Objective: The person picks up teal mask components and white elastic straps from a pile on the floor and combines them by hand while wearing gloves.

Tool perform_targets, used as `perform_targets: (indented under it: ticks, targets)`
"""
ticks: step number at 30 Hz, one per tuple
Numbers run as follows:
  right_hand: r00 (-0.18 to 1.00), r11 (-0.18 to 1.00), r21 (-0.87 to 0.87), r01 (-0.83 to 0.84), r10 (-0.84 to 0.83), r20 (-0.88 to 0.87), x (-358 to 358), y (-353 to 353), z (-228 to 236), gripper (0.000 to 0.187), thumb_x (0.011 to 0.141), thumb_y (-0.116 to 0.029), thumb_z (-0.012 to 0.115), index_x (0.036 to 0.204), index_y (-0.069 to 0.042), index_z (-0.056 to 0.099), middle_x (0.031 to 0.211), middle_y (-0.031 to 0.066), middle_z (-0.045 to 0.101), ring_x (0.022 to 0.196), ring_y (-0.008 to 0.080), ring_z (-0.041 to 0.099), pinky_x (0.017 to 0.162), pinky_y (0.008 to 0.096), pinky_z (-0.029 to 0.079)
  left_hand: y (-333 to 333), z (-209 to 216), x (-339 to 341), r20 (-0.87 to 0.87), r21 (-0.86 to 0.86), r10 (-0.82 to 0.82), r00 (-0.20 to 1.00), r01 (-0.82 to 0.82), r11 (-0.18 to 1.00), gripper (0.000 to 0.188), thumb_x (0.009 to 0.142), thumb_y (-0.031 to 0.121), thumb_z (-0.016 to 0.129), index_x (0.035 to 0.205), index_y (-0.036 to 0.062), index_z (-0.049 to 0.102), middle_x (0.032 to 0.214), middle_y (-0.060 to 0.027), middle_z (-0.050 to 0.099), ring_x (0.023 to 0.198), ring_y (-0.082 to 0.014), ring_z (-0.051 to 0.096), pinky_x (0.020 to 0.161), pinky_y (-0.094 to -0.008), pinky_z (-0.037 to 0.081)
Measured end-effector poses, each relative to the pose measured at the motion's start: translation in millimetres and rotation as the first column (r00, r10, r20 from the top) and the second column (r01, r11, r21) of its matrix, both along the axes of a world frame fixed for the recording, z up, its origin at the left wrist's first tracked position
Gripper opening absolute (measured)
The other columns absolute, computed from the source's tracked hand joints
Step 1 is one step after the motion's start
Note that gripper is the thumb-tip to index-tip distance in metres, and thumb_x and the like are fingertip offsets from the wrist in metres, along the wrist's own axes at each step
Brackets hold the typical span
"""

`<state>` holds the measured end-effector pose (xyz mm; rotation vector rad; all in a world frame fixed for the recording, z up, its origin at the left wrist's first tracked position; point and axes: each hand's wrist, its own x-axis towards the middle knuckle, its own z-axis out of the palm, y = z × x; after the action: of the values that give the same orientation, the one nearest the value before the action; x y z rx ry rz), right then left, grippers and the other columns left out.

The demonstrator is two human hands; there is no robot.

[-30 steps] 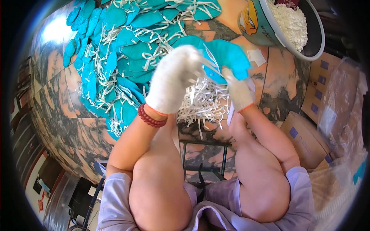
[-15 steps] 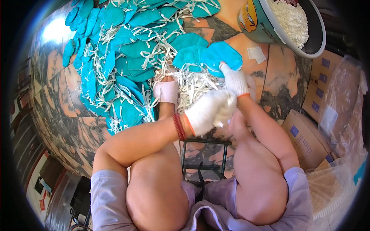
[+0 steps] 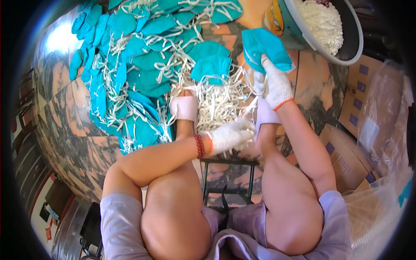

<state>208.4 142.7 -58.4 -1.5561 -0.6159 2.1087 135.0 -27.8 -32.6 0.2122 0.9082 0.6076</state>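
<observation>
Teal mask (image 3: 266, 45) hanging just left of bucket (image 3: 291, 25), right hand (image 3: 277, 84) pinching near edge in its grip; likely handling light, bendy, easily creased, edge suiting hold best. Left hand (image 3: 231, 135) hovering farther from bucket; cannot tell whether grip is pinching anything.

White knitted gloves (image 3: 277, 84) with orange hems (image 3: 283, 104), a red beaded bracelet (image 3: 199, 145), pale lilac short-sleeved top (image 3: 121, 223) and shorts (image 3: 248, 220), pinkish open-toed slippers (image 3: 184, 107)
</observation>
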Motion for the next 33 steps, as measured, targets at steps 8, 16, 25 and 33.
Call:
perform_targets:
  ticks: [8,16,25,33]
  targets:
    - [0.594,0.331,0.493,-0.805,0.427,0.682,26,-57,-20,0.045,0.085,-0.027,0.064,0.123,-0.006,0.052,0.083,0.0179,0.067,0.075,0.0310,0.066,0.064,0.0438,0.050,49,-4,-28,-0.735,0.336,0.273,0.620,-0.015,0.942,0.064,0.080,0.040,0.075,0.116,-0.0069,0.052,0.106,-0.0127,0.059,0.097,-0.0166,0.056,0.087,-0.0333,0.048]
    - [0.877,0.783,0.398,-0.479,0.400,0.267,16,-18,37,0.038,0.080,-0.022,0.073,0.109,0.000,0.062,0.088,0.0025,0.066,0.084,0.0115,0.061,0.081,0.0271,0.047,37,-14,-76,-0.216,0.128,0.727,0.652,-0.719,0.683,0.021,0.097,0.018,0.050,0.107,0.0014,0.059,0.106,-0.0091,0.063,0.094,-0.0200,0.066,0.082,-0.0311,0.050]
    - [0.755,0.740,0.262,-0.619,0.470,0.458,-9,-11,13,0.035,0.088,-0.032,0.064,0.082,0.002,0.068,0.066,0.0060,0.063,0.059,0.0146,0.057,0.056,0.0341,0.044,31,-6,-80,0.218,-0.014,0.446,0.868,-0.454,0.891,0.024,0.098,0.029,0.050,0.101,0.0056,0.058,0.081,0.0025,0.054,0.062,-0.0070,0.049,0.054,-0.0214,0.042]
    - [0.648,0.164,0.685,-0.710,0.535,0.543,-2,-82,46,0.023,0.088,-0.031,0.061,0.085,-0.009,0.065,0.064,0.0144,0.060,0.058,0.0352,0.060,0.051,0.0435,0.047,62,-27,-122,0.283,-0.318,0.851,0.443,-0.793,0.519,0.020,0.096,0.023,0.044,0.078,0.0146,0.049,0.063,0.0050,0.043,0.051,-0.0074,0.042,0.038,-0.0219,0.030]
